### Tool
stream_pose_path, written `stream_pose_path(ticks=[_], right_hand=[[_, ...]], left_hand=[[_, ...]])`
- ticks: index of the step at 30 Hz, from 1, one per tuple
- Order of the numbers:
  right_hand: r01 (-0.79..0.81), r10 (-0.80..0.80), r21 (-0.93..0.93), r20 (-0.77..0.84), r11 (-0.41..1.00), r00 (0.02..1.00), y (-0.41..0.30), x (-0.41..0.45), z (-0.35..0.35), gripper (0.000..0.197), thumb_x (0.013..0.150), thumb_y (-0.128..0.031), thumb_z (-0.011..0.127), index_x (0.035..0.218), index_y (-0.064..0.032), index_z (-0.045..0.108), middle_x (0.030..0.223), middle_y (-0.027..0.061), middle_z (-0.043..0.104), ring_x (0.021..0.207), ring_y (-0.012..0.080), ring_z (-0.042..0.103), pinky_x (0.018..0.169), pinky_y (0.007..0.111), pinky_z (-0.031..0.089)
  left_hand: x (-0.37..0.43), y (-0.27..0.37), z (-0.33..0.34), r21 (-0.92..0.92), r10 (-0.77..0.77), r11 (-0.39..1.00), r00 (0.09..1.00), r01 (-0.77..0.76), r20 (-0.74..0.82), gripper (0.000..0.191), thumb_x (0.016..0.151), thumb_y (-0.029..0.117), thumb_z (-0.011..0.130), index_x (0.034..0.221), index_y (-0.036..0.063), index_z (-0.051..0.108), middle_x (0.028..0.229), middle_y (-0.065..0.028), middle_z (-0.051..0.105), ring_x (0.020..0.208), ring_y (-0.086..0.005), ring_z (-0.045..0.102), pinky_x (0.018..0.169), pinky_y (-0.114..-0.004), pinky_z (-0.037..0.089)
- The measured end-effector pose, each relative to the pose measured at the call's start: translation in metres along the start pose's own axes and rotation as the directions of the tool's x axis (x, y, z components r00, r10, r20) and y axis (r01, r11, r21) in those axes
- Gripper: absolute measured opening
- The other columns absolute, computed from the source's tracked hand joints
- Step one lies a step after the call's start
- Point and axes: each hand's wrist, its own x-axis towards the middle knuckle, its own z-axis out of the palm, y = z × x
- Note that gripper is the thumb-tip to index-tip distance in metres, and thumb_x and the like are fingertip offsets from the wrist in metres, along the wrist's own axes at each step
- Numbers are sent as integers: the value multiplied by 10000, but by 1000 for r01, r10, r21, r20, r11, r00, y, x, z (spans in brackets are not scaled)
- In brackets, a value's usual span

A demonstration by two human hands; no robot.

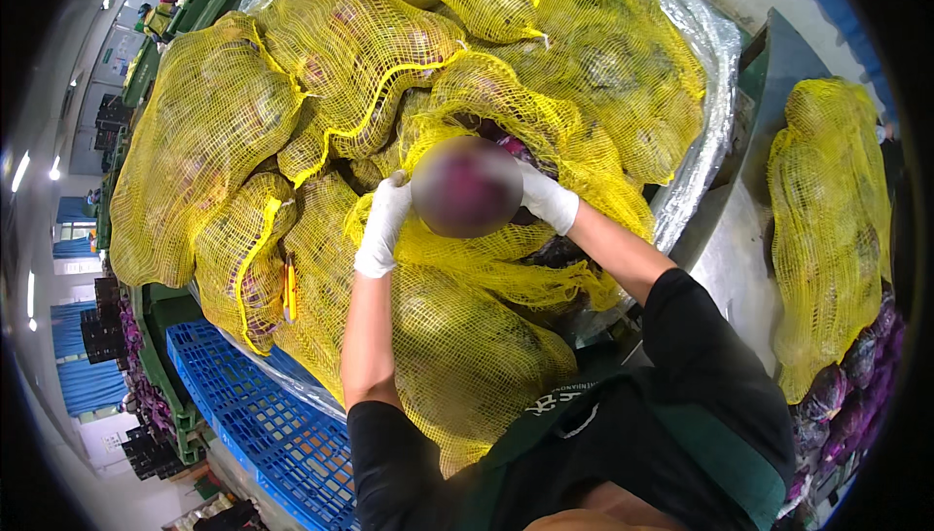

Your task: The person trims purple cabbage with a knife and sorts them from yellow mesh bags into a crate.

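My left hand, in a white glove, is at the left edge of an opened yellow mesh sack; its fingertips are partly hidden by a round blur. My right hand, also white-gloved, reaches to the blur's right side, its fingertips hidden. Between the hands a round purple thing, blurred over, hides part of the sack's mouth; what each hand grips cannot be told. Just above and right of it, a purple cabbage shows in the sack's opening. A yellow-orange utility knife lies on the sacks to the left.
Several filled yellow mesh sacks surround the opened one, with clear plastic wrap along the rim. A blue plastic pallet is at lower left. On the right are a metal surface, another filled sack and loose purple cabbages. People stand far off.
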Motion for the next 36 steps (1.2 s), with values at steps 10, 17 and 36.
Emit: stream_pose_path(ticks=[10, 17, 36], right_hand=[[221, -130, 331, -276, 917, 952, -102, -186, 50, 492, 901, -322, 593, 1288, -49, 460, 1177, 137, 568, 1008, 243, 587, 859, 365, 514], [384, -313, 500, -223, 776, 923, -45, -228, 28, 634, 923, -468, 520, 1390, -79, 339, 1378, 140, 426, 1237, 289, 458, 1000, 452, 440], [895, -643, -405, 740, -188, 200, -282, -24, 546, 491, 817, -484, 594, 1063, -60, 609, 993, 166, 621, 903, 334, 606, 806, 411, 495]], left_hand=[[-90, 54, 94, 300, 523, 817, 852, -493, -24, 517, 899, 354, 594, 1225, -42, 533, 1083, -239, 631, 1018, -280, 635, 868, -347, 480], [-209, 72, 161, 594, 867, 378, 497, -710, 43, 727, 813, 399, 672, 1393, 75, 377, 1424, -374, 218, 1327, -502, 271, 1096, -447, 294], [-355, -93, 11, 364, 495, 864, 713, -347, -496, 545, 814, 262, 714, 1262, 32, 506, 1401, -228, 395, 1292, -377, 394, 1067, -424, 334]])
